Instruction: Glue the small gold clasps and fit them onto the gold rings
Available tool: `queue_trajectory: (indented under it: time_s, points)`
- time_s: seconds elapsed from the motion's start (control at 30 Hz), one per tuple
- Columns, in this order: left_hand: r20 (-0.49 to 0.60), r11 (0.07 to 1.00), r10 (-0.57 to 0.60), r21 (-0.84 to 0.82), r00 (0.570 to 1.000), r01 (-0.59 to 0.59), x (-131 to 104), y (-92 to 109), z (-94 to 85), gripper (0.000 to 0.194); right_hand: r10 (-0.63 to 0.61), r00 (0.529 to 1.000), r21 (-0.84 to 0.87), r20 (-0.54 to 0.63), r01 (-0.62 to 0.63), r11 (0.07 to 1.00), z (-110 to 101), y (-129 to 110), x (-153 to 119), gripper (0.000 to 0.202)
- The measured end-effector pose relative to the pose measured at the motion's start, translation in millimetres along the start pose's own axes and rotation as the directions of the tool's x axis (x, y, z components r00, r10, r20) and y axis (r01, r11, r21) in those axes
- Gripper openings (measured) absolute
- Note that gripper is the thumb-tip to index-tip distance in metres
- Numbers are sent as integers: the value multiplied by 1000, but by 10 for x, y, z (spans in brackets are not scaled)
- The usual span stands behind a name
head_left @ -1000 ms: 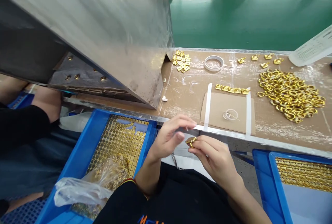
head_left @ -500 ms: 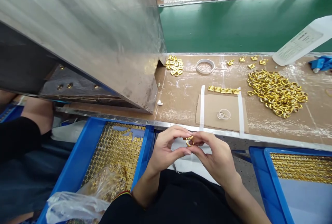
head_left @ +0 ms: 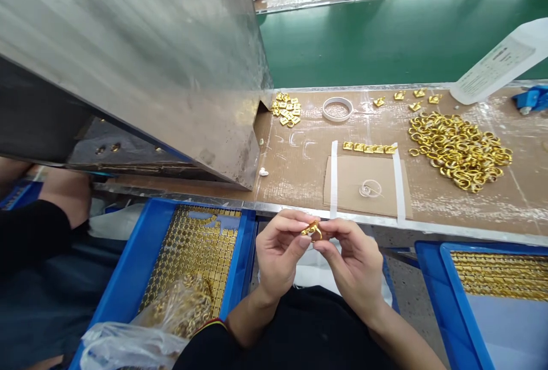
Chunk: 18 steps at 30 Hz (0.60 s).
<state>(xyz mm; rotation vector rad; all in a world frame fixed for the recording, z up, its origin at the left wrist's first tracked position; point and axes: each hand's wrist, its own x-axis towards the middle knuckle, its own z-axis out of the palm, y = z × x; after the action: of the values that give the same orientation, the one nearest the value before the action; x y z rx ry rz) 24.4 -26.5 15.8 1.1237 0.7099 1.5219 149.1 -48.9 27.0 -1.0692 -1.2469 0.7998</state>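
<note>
Between the fingertips of both hands is a gold ring, held just in front of the table's near edge. My left hand pinches it from the left with thumb and fingers. From the right, my right hand grips its other side, so part of the ring is covered. Beyond the hands lies a cardboard pad with white tape strips down its sides. A small clear dish sits on the pad, and a row of square gold pieces lines its far edge.
A pile of gold rings lies right, near a tilted white bottle. Further left are a tape roll and loose gold pieces. A metal housing blocks the left. Blue trays flank me; another person's arm is at left.
The ring has been turned between my fingertips, showing a different side. My left thumb has moved up closer to it. The view has shifted slightly.
</note>
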Motion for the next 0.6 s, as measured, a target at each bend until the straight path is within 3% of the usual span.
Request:
queue_trajectory:
  time_s: [0.17, 0.4, 0.6]
  points:
    - [-24, 998, 41, 49, 999, -40, -9, -39, 43, 14, -10, 999, 14, -41, 11, 1000, 58, -37, -4, 2]
    - [-35, 945, 166, 292, 986, -148, -62, -113, -40, 19, 4, 999, -7, -34, -4, 1000, 102, -75, 21, 15]
    - [-45, 937, 202, 299, 978, -179, -100, -136, -30, 21, -59, 997, -45, -44, 57, 997, 98, -123, 57, 18]
